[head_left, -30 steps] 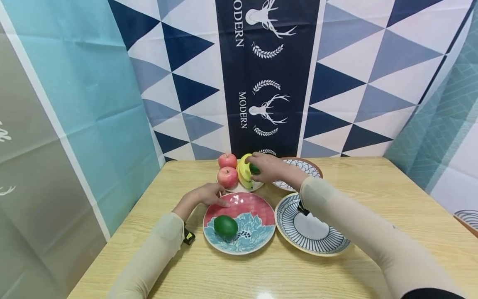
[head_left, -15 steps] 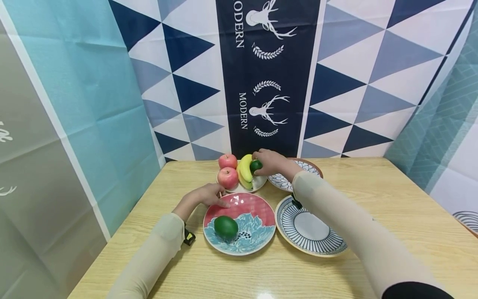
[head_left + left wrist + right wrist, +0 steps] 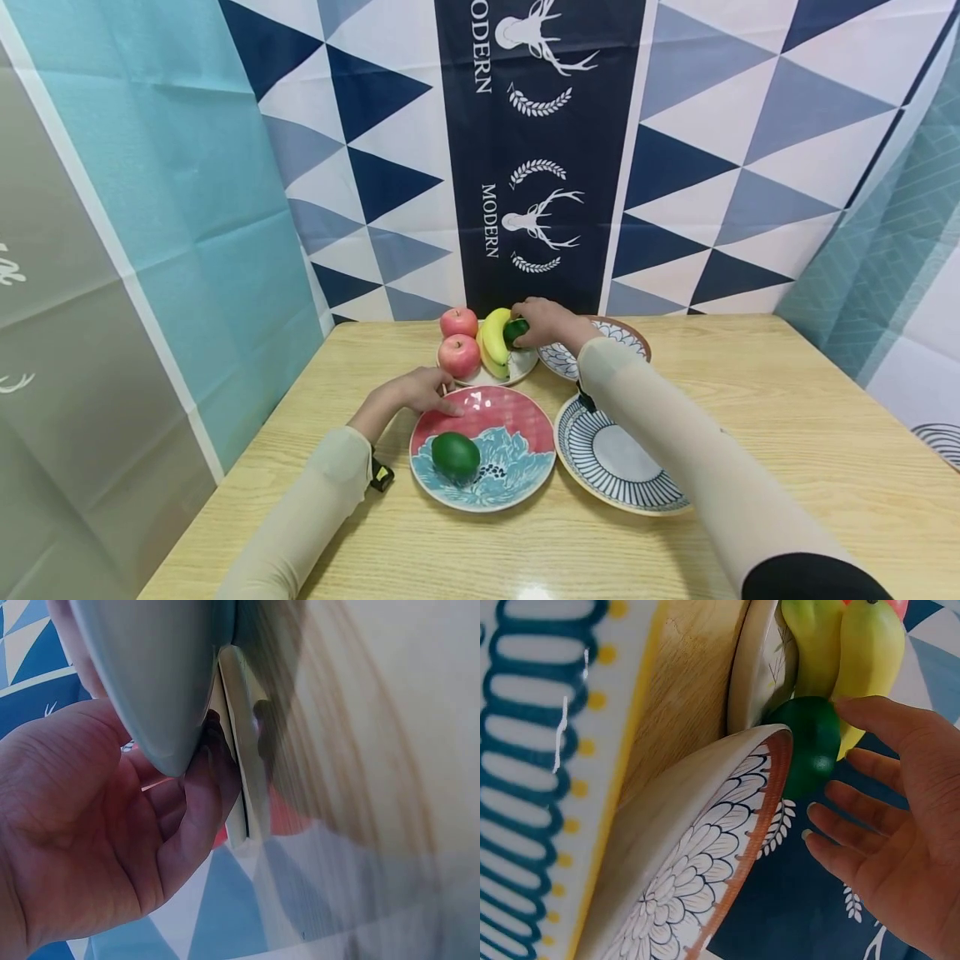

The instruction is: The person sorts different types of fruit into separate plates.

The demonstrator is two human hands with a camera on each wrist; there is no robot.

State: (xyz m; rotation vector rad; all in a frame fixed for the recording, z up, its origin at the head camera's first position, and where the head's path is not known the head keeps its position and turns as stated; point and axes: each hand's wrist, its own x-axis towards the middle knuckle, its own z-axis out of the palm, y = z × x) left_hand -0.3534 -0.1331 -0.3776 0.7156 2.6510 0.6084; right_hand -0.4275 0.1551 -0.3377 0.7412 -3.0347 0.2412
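A pale wooden tabletop stands against hanging cloths printed with blue and white triangles and a dark panel of deer heads. At its far side a small white plate carries two red apples, a bunch of yellow bananas and a small green fruit, which lies at the plate's right edge against the bananas. The right hand is at this fruit: in the right wrist view the fingers are spread and only lightly bent, the tips touching or just short of its skin, with no grip closed round it. The fruit looks smooth, glossy and round, probably light and firm, and likely to roll or slip; taking it across its widest part between thumb and fingers would seem safest. The left hand rests with relaxed fingers on the far rim of the red and blue flowered plate, which holds a larger green fruit. A blue-striped plate lies just beside it, and a leaf-patterned plate sits behind.
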